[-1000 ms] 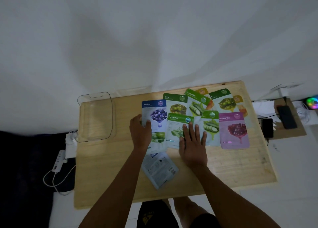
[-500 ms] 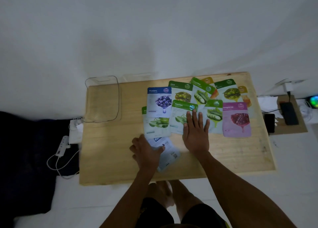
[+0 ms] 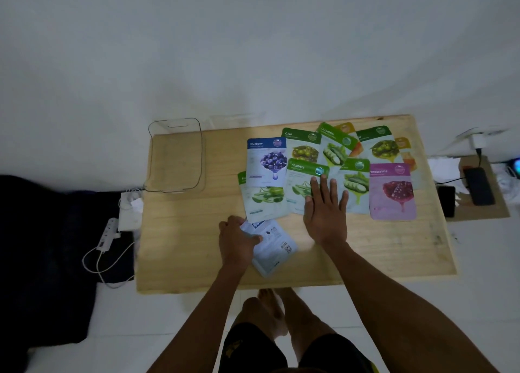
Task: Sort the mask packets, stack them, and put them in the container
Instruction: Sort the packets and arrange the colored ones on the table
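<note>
Several mask packets lie fanned out on the wooden table: a blueberry packet, two aloe vera packets, olive packets, cucumber packets and a pink pomegranate packet. A face-down white packet lies nearest me. My left hand pinches its left edge. My right hand rests flat, fingers spread, on an aloe vera and a cucumber packet. A clear plastic container stands at the table's far left corner, with nothing in it.
Left of the table on the floor lie a power strip, a white cable and a dark cloth. To the right, a low board holds phones and chargers. My bare feet show under the front edge.
My left hand left the blueberry packet, came back toward me and took hold of the face-down white packet. My right hand stayed flat on the packets. The camera view shifted.
</note>
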